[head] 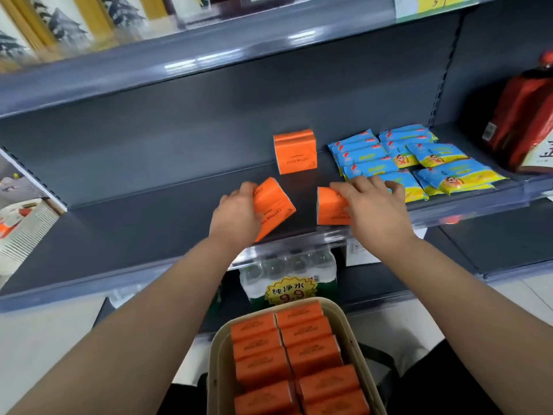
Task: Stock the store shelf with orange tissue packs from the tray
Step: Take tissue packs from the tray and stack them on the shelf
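Your left hand (239,205) grips the tilted pack (275,209), an orange tissue pack held askew, its long axis slanting and not square to the shelf (149,211) front. Your right hand (374,202) is closed over the second pack (330,209), which sits squarer, with its long face toward you. Both are over the front of the shelf; I can't quite tell whether either one's lower edge already rests on the board.

What matters is the standing pack (295,151). It stands upright at the back, straight beyond the gap between your two hands. Blue packets (404,163) crowd just to its right, under your right fingertips, while bare shelf runs off to its left. So your left hand has the free side, but its pack probably needs turning upright first. Your right hand is nearer the slot in front of the standing pack. The tray (214,354) below you holds many more packs (299,354), so the job is barely begun.
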{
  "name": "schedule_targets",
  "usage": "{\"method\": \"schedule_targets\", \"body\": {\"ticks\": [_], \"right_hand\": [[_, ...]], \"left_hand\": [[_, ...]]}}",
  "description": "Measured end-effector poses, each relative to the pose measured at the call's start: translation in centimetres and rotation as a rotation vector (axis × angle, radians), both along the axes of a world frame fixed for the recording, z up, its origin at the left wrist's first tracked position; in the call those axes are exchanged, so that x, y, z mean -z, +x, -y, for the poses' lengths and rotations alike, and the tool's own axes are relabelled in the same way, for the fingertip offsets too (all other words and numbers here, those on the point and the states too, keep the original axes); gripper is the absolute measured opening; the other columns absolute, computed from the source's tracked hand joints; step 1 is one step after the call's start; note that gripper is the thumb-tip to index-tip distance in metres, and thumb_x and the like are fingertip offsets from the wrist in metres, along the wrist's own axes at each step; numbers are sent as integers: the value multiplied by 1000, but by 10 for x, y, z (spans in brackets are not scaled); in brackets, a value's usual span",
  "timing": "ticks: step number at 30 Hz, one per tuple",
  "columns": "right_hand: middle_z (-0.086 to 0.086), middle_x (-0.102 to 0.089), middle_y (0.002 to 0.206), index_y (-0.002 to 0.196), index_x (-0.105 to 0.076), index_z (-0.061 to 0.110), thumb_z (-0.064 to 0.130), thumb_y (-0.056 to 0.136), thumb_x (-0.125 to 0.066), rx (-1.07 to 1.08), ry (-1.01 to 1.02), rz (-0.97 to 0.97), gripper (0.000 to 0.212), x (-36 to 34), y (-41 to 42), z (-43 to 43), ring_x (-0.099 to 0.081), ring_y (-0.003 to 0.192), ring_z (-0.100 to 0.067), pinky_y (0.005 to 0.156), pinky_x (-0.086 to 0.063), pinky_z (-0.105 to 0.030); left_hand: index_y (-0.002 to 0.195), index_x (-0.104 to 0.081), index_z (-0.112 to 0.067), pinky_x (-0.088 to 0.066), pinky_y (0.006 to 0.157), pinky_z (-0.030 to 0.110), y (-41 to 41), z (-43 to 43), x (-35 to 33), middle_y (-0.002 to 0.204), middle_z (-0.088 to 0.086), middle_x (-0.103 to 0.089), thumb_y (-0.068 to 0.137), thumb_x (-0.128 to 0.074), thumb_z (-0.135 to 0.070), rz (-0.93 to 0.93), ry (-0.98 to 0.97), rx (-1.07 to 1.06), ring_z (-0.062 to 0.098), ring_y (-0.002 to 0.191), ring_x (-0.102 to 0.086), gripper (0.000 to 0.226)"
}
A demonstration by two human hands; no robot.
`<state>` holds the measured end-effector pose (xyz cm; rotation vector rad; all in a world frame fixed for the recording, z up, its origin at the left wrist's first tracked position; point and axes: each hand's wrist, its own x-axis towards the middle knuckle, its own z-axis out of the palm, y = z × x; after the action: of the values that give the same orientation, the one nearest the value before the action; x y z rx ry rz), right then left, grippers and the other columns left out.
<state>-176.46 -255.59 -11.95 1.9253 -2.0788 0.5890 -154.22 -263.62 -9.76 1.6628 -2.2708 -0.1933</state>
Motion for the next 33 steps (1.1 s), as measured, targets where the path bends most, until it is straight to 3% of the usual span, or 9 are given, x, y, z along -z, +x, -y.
{"method": "schedule_targets", "body": {"ticks": [8,11,16,22,33], "right_hand": [[-1,-47,132,141,-37,30,3,83,-52,-121,139,-74,66,-3,-13,55,-39,126,-24,112,-17,-45],[-2,-47,133,143,-38,28,1,83,-49,-193,170,-101,66,3,-16,69,-39,127,-25,110,-23,-39],[-6,-55,124,138,-48,23,-2,81,-53,-262,107,-55,62,16,-25,94,-49,114,-30,98,-35,-41],[-6,-63,107,125,-60,21,0,73,-68,-284,27,-56,57,28,-31,122,-58,97,-31,84,-44,-42],[-2,-60,117,132,-55,24,-1,75,-66,-284,17,-20,63,31,-38,130,-54,107,-26,93,-40,-40]], "left_hand": [[132,-42,-15,-42,90,42,-37,65,4,123,12,-53,87,-54,-10,334,34,48,31,119,-44,47],[131,-46,-18,-40,92,41,-46,85,13,124,9,-54,88,-56,-11,409,0,68,29,121,-43,44],[139,-41,-34,-37,96,41,-70,124,11,129,1,-53,90,-57,-17,395,-96,144,25,123,-42,55],[139,-43,-31,-36,98,41,-104,164,11,134,3,-52,88,-60,-23,370,-138,210,25,126,-42,54],[134,-47,-23,-37,100,40,-125,196,13,139,7,-45,87,-64,-25,362,-218,200,27,128,-39,51]]}}
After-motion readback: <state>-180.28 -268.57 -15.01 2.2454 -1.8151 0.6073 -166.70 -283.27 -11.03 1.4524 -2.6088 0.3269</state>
